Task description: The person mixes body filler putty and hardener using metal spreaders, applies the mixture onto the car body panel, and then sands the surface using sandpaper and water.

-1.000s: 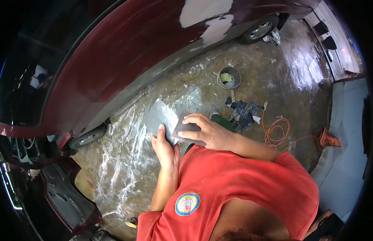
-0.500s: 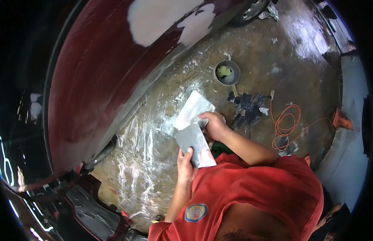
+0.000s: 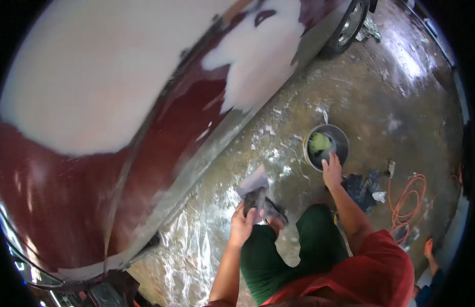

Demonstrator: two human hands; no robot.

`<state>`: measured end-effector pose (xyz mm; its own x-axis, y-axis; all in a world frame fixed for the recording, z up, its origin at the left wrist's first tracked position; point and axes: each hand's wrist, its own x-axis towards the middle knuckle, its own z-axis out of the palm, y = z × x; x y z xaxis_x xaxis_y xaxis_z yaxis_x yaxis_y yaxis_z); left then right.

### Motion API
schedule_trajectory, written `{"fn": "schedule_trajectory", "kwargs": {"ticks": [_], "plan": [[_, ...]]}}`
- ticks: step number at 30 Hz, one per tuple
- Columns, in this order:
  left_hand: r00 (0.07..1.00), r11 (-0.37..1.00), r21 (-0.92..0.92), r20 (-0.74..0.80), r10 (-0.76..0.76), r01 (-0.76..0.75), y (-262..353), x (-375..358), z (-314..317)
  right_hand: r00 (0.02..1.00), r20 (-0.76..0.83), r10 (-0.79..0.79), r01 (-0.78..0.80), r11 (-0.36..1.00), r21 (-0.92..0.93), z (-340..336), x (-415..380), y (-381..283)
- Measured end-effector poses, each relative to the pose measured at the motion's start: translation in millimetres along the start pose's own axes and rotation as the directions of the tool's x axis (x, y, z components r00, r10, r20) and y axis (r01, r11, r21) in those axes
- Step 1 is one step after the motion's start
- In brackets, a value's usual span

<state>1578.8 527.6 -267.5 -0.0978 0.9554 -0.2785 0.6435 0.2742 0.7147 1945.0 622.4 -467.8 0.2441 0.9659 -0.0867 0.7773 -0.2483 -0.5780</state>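
Observation:
My left hand (image 3: 242,223) is closed around thin rectangular grey sheets (image 3: 254,192), held over the wet floor beside my leg. One is pale and the other dark; motion blurs them, and their exact material cannot be made out. Over the near rim of a grey bucket (image 3: 342,134) is my right hand (image 3: 332,173), its fingers stretched out and apart. Nothing shows in that hand. Inside the bucket lies a crumpled light green cloth (image 3: 320,143), with what looks like liquid beside it.
A dark red car (image 3: 186,110) with large whitish patches (image 3: 94,77) fills the left side. Dark sheet scraps (image 3: 363,190) lie right of the bucket, near an orange hose (image 3: 409,204). A car wheel (image 3: 350,25) stands at the top. Another person's foot (image 3: 428,248) shows at right.
My right hand has let go of its sheet and moved right to the bucket. The left hand keeps hold of sheets. The view has shifted toward the car and bucket.

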Motion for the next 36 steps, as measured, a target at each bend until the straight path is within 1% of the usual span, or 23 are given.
{"fn": "schedule_trajectory", "kwargs": {"ticks": [1, 3, 4, 5, 7, 10, 13, 14, 17, 18, 19, 20, 23, 26, 29, 32, 35, 36], "plan": [[0.998, 0.993, 0.108, 0.045, 0.047, -0.051, -8, 21, 8, 1.0, 0.011, -0.028, 0.028, 0.999, -0.044, 13, 4, 11], [0.987, 0.983, 0.145, 0.128, 0.095, -0.114, -19, 60, 22, 0.998, 0.0, -0.067, 0.067, 0.995, -0.079, 36, 11, 27], [0.98, 0.958, 0.225, 0.13, 0.152, -0.179, -17, 73, 25, 0.996, -0.004, -0.09, 0.089, 0.991, -0.096, 45, 13, 31], [0.966, 0.924, 0.294, 0.147, 0.211, -0.247, -30, 86, 32, 0.997, -0.026, -0.076, 0.073, 0.993, -0.097, 49, 12, 31], [0.968, 0.905, 0.347, 0.15, 0.203, -0.244, -46, 103, 40, 0.997, -0.069, -0.043, 0.036, 0.995, -0.097, 50, 9, 29], [0.978, 0.892, 0.403, 0.063, 0.198, -0.206, -75, 109, 51, 0.988, -0.109, -0.109, 0.095, 0.987, -0.127, 57, 10, 37], [0.998, 0.941, 0.33, 0.021, 0.066, -0.069, -96, 107, 51, 0.974, -0.165, -0.155, 0.13, 0.98, -0.151, 63, 10, 43], [0.997, 0.967, 0.245, 0.04, 0.062, -0.07, -102, 106, 48, 0.967, -0.185, -0.172, 0.141, 0.975, -0.173, 64, 11, 43], [0.997, 0.906, 0.418, 0.035, 0.062, -0.071, -139, 100, 48, 0.973, -0.167, -0.158, 0.128, 0.975, -0.179, 62, 11, 42], [0.996, 0.905, 0.426, 0.082, -0.024, -0.013, -125, 98, 44, 0.972, -0.168, -0.167, 0.139, 0.976, -0.167, 61, 11, 42], [0.986, 0.899, 0.435, 0.127, -0.111, 0.045, -99, 97, 40, 0.968, -0.178, -0.179, 0.151, 0.975, -0.163, 61, 12, 43], [0.965, 0.889, 0.447, 0.173, -0.198, 0.102, -85, 95, 37, 0.964, -0.187, -0.189, 0.16, 0.974, -0.16, 62, 12, 44], [0.901, 0.838, 0.508, 0.239, -0.361, 0.202, -109, 99, 43, 0.964, -0.179, -0.196, 0.172, 0.975, -0.145, 60, 12, 43], [0.914, 0.853, 0.503, 0.267, -0.305, 0.138, -115, 95, 47, 0.969, -0.153, -0.196, 0.173, 0.973, -0.156, 59, 11, 44], [0.946, 0.897, 0.435, 0.249, -0.207, 0.082, -124, 91, 49, 0.973, -0.136, -0.187, 0.166, 0.974, -0.153, 56, 11, 43], [0.931, 0.91, 0.392, 0.262, -0.254, 0.138, -104, 84, 45, 0.971, -0.144, -0.193, 0.172, 0.974, -0.144, 56, 11, 44], [0.94, 0.93, 0.339, 0.251, -0.233, 0.14, -129, 79, 45, 0.968, -0.147, -0.206, 0.185, 0.972, -0.146, 58, 11, 45], [0.94, 0.927, 0.349, 0.248, -0.235, 0.14, -129, 77, 44, 0.967, -0.144, -0.208, 0.187, 0.971, -0.147, 58, 11, 46]]}}
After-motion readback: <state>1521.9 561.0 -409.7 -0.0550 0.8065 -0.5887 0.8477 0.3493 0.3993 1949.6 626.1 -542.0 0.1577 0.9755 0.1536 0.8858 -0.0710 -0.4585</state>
